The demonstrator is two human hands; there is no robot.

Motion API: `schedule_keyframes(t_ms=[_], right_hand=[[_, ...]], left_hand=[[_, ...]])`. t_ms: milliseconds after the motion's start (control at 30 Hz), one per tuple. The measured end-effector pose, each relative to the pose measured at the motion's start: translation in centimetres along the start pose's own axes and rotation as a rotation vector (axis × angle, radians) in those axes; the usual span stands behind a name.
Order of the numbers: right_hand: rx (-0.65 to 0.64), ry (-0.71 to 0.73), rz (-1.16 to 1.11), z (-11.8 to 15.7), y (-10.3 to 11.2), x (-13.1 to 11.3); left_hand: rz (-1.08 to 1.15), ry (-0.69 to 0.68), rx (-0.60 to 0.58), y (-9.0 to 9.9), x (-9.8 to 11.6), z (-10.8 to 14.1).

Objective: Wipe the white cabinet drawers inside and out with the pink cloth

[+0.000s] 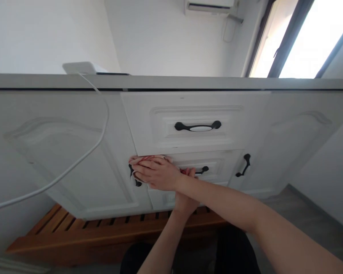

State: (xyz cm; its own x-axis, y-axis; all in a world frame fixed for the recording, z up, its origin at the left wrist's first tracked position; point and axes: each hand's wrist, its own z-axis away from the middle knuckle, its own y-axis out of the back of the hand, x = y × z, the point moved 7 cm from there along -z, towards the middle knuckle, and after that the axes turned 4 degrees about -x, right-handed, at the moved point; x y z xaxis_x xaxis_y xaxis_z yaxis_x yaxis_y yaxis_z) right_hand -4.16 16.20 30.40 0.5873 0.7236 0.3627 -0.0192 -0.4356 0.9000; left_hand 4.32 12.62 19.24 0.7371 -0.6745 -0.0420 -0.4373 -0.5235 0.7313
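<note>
My right hand point(160, 174) reaches across to the left and presses a crumpled pink-and-red cloth point(151, 157) on the white cabinet front. The cloth lies at the seam between the left door and the drawers, over the top of the left door's black handle point(138, 183). Lower and to the right, my left hand point(185, 201) is at the left end of the second drawer's handle point(202, 170), partly hidden behind my right forearm. Its fingers are curled around a small red piece of cloth point(183, 171), mostly out of sight.
The top drawer's handle point(198, 126) and the right door's handle point(242, 166) are black. A white cable point(103, 133) hangs from a white device point(79, 68) on the cabinet top point(171, 81). A slatted wooden bench point(103, 232) stands against the cabinet's base. A window point(288, 42) is at right.
</note>
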Motion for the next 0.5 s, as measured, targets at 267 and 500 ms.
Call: schedule_keyframes(t_ms=[267,500], right_hand=[[0.098,-0.006,0.098,6.3,1.3,3.1],[0.266,-0.118,0.185,16.4,2.7,7.9]], left_hand=[[0.108,0.071,-0.102,1.5,-0.7,0.6],[0.074,0.026,0.004,2.5,-0.2,0.9]])
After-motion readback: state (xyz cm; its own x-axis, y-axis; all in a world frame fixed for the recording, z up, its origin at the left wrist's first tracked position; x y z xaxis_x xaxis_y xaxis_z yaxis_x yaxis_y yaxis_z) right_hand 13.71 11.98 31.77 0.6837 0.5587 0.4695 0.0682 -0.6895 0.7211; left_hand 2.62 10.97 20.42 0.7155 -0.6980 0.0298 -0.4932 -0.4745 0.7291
